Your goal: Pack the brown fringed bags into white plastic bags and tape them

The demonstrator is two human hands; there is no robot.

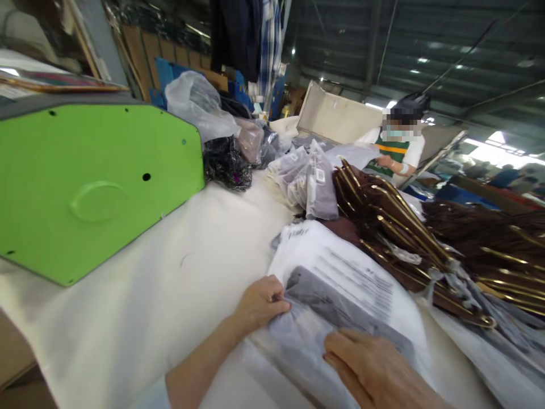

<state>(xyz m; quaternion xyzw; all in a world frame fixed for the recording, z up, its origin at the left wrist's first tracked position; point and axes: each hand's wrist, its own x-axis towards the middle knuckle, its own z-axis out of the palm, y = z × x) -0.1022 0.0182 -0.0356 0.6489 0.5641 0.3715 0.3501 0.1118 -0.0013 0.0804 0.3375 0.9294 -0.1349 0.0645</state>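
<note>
My left hand [264, 302] is closed in a pinch on the edge of a clear plastic bag [302, 329]. Lower right, my right hand [374, 363] bears on the same bag with its fingers pressed together; part of its grip is hidden. A folded grey item [340, 304] shows as a dark band beside the bag's upper edge; whether it lies inside cannot be made out. Beneath it is a white plastic package [361, 267] printed with lines of text and a barcode.
A green panel [106, 187] stands at left on the pale tabletop [204, 255]. Wrapped packages [319, 187] and black plastic [230, 165] lie behind. Brown items with gold trim [392, 221] are piled at right. Across the table, a person [395, 147] handles pale plastic.
</note>
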